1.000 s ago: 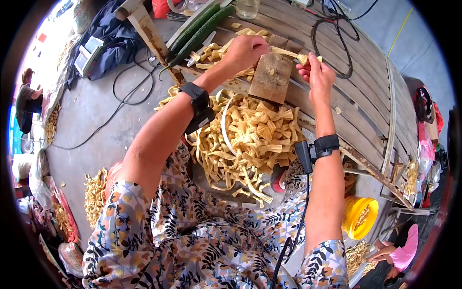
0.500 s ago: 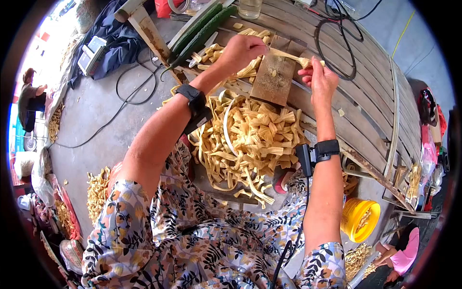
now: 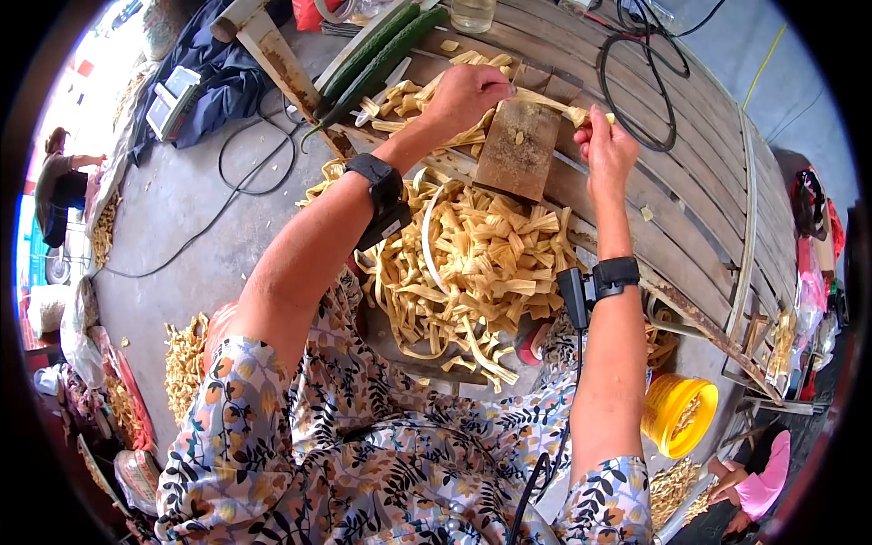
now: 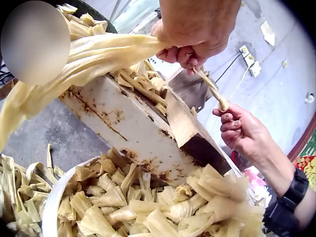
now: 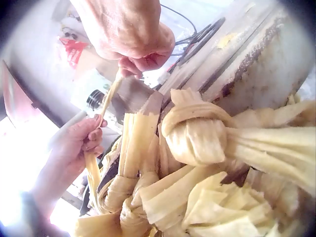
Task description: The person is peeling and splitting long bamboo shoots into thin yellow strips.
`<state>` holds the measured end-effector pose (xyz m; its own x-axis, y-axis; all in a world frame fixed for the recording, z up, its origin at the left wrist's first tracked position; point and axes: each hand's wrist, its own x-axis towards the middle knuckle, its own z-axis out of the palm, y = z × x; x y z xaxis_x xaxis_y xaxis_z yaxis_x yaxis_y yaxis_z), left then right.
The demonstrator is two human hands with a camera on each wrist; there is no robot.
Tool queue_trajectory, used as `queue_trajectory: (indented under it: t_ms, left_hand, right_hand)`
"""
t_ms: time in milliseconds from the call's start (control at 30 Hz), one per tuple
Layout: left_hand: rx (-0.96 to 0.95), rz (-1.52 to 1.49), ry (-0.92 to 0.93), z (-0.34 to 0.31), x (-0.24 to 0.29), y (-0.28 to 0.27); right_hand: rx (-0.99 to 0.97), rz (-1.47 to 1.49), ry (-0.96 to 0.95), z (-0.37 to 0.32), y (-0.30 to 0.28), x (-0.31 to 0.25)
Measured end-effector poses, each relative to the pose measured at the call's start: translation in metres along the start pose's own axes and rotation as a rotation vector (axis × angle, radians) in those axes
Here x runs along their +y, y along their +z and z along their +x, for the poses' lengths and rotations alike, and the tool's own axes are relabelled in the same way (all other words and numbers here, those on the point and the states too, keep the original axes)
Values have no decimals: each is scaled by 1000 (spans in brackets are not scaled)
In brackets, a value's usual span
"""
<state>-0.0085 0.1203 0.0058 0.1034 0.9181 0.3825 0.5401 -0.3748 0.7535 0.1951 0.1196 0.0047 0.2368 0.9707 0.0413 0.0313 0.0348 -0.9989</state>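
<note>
A pale yellow, soft-looking strip [image 3: 541, 98] is stretched between my two hands above a wooden block [image 3: 513, 159] on the slatted table. My left hand [image 3: 466, 98] grips it toward its middle, and the strip's wide loose part [image 4: 101, 57] trails off beyond that hand in the left wrist view. At the other end, my right hand [image 3: 607, 148] pinches the strip beside a small knot [image 4: 223, 104]. Close below lies a big heap of knotted yellow pieces [image 3: 495, 250], with a white rim [image 4: 53, 210] curving along it. Larger knots [image 5: 195, 133] fill the lower right wrist view.
More yellow strips [image 3: 400, 98] lie left of the block, near two long green cucumbers [image 3: 377, 64]. A glass jar [image 3: 472, 14] and a black cable [image 3: 668, 109] are at the back. On the floor stands a yellow bucket [image 3: 661, 418]; a person in pink [image 3: 763, 481] is at lower right.
My left hand dipped away from the block's edge and came back slightly right. The right hand shifted a little right and down, keeping the strip taut.
</note>
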Motion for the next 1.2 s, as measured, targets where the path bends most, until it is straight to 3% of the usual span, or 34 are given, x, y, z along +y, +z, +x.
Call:
queue_trajectory:
  t_ms: [133,200,233,333,367,467,500,600,633,733,767,800,867,900,933,1000,1133,1200]
  left_hand:
    - [7,0,-38,-2,-5,4]
    - [28,13,-31,-4,-11,11]
    - [76,198,19,-3,-15,10]
    - [69,-29,-90,-4,-9,-12]
    - [10,-73,-117,-8,1,-18]
    - [-239,-349,-156,-27,22,-33]
    - [-281,-356,-143,-32,26,-34]
    - [-315,-370,-67,-47,37,-30]
    - [-299,-313,-61,-51,45,-29]
    - [-259,-105,64,-59,60,-19]
    - [-219,3,185,-62,60,-11]
    - [-133,22,422,-64,62,-5]
    - [-224,67,553,-74,84,-5]
    - [-325,75,484,-78,88,-6]
    - [-299,208,581,-79,81,-5]
    - [-253,71,551,-84,79,-2]
    - [-511,-36,1,-79,69,-25]
    - [-465,-53,92,-72,48,-41]
  right_hand:
    - [-15,-69,14,5,1,14]
    - [18,-374,-112,6,-2,29]
    - [35,-526,-175,7,-6,34]
    - [45,-491,-152,4,-22,18]
    - [-14,-320,-127,1,-23,12]
    - [-348,-346,111,-22,-37,-31]
    - [-563,-442,181,-31,-43,-46]
    - [-843,-440,175,-56,-50,-66]
    - [-810,-452,-9,-51,-54,-60]
    - [-490,-351,-155,-59,-35,-71]
    - [-489,-338,-149,-64,-25,-70]
    - [-531,-419,-216,-65,-19,-63]
    - [-520,-527,-19,-71,-9,-50]
    - [-510,-406,148,-81,-5,-51]
    - [-549,-416,128,-81,-6,-46]
    - [-627,-440,94,-78,-16,-29]
    - [-492,-380,163,-80,-36,-30]
    - [-566,-350,157,-76,-47,-23]
